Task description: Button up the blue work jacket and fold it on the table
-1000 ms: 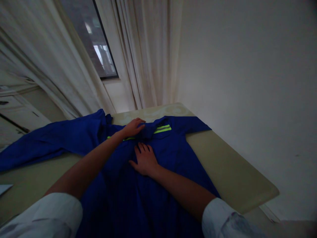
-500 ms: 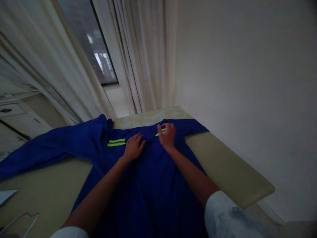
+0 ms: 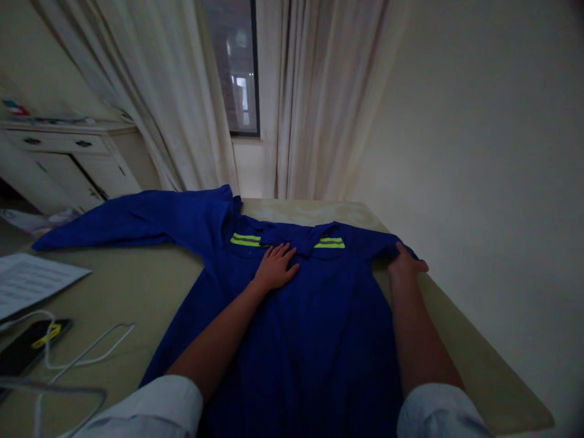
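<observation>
1. A white printed paper sheet [image 3: 31,283] lies at the far left of a beige tabletop [image 3: 137,274], above a black smartphone with a yellow mark [image 3: 27,344]. A thin white cable [image 3: 86,347] loops beside the smartphone.
2. Behind the tabletop, at left, stands a white drawered cabinet [image 3: 68,158].
3. A royal-blue long-sleeved work jacket [image 3: 292,316] lies spread on the tabletop, collar away from the wearer. One sleeve extends toward the left. Two yellow-green reflective stripes cross the chest on either side of the collar.
4. The left hand [image 3: 274,267] rests open and palm-down on the jacket, just below the collar, with fingers spread.
5. The right hand [image 3: 406,264] lies at the jacket's far shoulder edge, touching the cloth. Whether it grips the fabric cannot be told.
6. Long cream curtains [image 3: 328,103] hang on both sides of a dark window [image 3: 237,67], behind the tabletop.
</observation>
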The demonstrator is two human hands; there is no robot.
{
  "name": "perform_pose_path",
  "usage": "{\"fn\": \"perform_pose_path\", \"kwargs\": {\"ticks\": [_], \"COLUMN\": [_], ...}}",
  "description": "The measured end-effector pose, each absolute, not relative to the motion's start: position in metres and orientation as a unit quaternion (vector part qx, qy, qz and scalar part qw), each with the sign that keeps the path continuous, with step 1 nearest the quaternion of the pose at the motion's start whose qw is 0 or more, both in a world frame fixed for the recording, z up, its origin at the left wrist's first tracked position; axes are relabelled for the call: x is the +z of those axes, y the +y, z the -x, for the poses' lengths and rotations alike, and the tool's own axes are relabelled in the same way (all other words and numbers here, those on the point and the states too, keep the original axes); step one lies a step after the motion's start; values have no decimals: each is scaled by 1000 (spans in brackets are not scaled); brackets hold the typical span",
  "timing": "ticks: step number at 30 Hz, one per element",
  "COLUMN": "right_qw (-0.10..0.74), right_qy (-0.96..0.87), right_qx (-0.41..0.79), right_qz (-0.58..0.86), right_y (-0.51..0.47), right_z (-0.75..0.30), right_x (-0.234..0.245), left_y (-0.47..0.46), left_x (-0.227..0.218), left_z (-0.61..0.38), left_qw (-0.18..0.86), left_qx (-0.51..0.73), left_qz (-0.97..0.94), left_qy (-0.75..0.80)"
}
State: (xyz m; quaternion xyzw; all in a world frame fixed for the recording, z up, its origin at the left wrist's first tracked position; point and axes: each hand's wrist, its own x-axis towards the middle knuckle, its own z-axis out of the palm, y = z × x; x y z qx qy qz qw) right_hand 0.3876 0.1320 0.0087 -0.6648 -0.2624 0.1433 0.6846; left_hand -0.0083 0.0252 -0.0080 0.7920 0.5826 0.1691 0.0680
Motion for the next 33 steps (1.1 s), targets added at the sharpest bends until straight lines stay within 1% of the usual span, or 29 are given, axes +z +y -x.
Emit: {"fn": "perform_pose_path", "kwargs": {"ticks": [2,3,5,6,9,11,12,14,16,18,24,26,30,31,33], "right_qw": [677,662,597,543,348,262,242,231,230,229,207,185,140,133,137], "right_qy": [-255,-300,-479,-579,-806,-871,-884,-893,-896,-896,-867,-855,-834,-829,-824], "right_qx": [82,40,-17,-18,73,131,149,160,143,119,54,48,29,24,18], "right_qz": [685,686,643,608,473,394,370,352,352,361,450,483,533,542,549], "right_y": [133,132,127,123,109,100,96,89,84,82,88,92,98,97,91], "right_z": [-370,-356,-321,-300,-245,-223,-217,-214,-215,-216,-220,-226,-232,-230,-221], "right_x": [22,29,40,42,33,21,14,4,1,1,3,3,8,10,12], "left_y": [26,27,32,35,47,54,57,64,73,86,112,101,65,58,45], "left_x": [-11,-12,-15,-15,-13,-8,-4,5,13,20,30,28,33,38,51], "left_z": [6,5,5,7,23,44,57,81,99,107,107,114,153,167,200], "left_qw": [79,88,118,144,280,394,443,516,549,527,346,279,174,150,99], "left_qx": [180,191,234,274,456,559,587,608,614,628,664,621,442,425,438], "left_qz": [-790,-788,-777,-761,-626,-478,-412,-328,-280,-248,-258,-293,-453,-461,-408], "left_qy": [581,578,572,570,568,552,538,506,493,517,611,671,755,764,795]}}
